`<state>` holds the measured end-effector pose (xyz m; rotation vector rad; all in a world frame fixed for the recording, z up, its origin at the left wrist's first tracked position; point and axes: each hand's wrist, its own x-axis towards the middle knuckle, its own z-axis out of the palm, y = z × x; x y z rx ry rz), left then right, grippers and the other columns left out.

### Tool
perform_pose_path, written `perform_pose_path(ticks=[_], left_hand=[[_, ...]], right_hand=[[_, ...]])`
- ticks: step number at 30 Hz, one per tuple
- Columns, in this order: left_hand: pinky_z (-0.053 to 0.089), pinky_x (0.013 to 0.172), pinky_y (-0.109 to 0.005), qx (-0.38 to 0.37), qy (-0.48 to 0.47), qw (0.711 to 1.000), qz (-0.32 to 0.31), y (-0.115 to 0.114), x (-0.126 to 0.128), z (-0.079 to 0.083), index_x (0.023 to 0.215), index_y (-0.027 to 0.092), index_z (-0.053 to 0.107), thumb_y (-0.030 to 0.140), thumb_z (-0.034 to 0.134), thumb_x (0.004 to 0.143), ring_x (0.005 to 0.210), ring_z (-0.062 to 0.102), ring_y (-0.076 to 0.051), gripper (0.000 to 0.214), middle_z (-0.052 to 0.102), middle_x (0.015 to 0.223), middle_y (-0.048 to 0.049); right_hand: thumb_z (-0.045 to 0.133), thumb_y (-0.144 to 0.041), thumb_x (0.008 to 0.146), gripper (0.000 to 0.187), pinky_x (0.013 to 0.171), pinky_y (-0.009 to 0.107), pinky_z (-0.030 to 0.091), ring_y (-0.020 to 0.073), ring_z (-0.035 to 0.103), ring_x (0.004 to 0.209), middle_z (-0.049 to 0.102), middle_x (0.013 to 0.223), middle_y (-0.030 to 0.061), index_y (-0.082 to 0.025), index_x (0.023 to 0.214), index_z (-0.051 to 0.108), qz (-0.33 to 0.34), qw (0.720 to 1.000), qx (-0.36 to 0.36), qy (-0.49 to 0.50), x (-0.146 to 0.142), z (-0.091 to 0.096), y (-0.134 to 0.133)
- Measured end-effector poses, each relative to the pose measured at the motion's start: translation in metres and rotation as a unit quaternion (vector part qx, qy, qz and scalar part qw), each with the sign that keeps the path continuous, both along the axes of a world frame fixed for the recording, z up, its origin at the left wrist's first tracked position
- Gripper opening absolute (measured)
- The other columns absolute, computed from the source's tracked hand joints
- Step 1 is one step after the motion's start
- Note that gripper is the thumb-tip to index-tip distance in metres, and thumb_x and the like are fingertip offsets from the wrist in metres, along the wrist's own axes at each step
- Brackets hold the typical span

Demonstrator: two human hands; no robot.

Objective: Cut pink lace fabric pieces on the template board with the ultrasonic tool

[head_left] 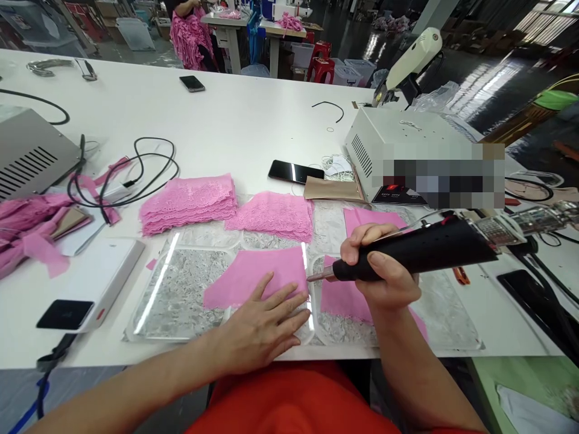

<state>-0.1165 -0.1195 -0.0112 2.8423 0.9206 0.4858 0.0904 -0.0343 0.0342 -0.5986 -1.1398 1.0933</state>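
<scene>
Red clothing [289, 404] sits nearest; the left hand [266, 325] lies flat on smooth pink fabric [251, 271], the right hand [392, 286] grasps a tapered, metal-tipped black tool [434, 246].

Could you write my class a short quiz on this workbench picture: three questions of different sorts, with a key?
1. Multiple choice: what does the right hand hold?
a) a pair of scissors
b) a black-handled tool with a metal tip
c) a phone

2. True or false: the left hand is lifted clear of the pink cloth piece in front of it.

3. Count: how many neat pink stacks lie just beyond that piece?

Key:
1. b
2. False; the left hand rests on it, fingers spread.
3. Two, side by side.
</scene>
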Motion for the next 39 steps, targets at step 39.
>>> perform_pose_path(ticks=[39], left_hand=[[0.020,0.117,-0.047,0.088,-0.030,0.969,0.228,-0.007,-0.080,-0.011,0.131,0.018,0.056,0.024,0.037,0.102,0.138,0.041,-0.027,0.035,0.050,0.144,-0.0059]], right_hand=[[0.062,-0.022,0.072,0.010,0.068,0.032,0.048,0.0087,0.055,0.063,0.053,0.086,-0.0024,-0.021,0.080,0.058,-0.110,0.994,0.010,-0.011,-0.049,-0.005,0.007]])
